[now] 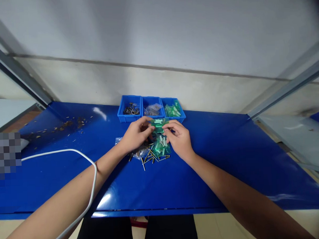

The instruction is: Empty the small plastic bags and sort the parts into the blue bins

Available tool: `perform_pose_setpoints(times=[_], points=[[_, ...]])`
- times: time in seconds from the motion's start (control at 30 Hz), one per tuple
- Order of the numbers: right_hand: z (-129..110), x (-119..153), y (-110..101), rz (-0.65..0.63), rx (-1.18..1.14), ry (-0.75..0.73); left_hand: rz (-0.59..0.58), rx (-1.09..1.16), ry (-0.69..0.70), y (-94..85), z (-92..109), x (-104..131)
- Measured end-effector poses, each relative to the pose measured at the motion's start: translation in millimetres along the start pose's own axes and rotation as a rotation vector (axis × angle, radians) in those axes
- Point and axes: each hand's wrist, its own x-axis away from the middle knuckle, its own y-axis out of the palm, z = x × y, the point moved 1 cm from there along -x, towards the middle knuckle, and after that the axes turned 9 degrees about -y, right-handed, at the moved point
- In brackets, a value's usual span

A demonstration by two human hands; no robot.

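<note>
Between my left hand [139, 133] and my right hand [178, 136] is a small green plastic bag [158, 126] with pale pieces inside. Both hands pinch it at its sides, just above the table. Below it lies a second green bag [161, 146] with similar pale pieces. Around that sit several loose metal pins with brass-coloured ends [150, 156], like rivets or screws. A clear plastic bag [140, 152] lies partly under my left hand, which hides some of it.
Three joined blue bins stand by the wall: the left bin [130, 118] holds metal pins, the middle bin [152, 116] clear bags, the right bin [174, 117] green bags. Brown debris [67, 125] lies at left. A white cable [94, 175] crosses my left forearm.
</note>
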Motion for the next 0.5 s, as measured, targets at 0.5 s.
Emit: perform_pose_setpoints(times=[0.5], points=[[20.9, -20.1, -25.9, 0.118, 0.244, -0.207, 0.085, -0.545, 0.242, -5.4, -1.5, -0.3]])
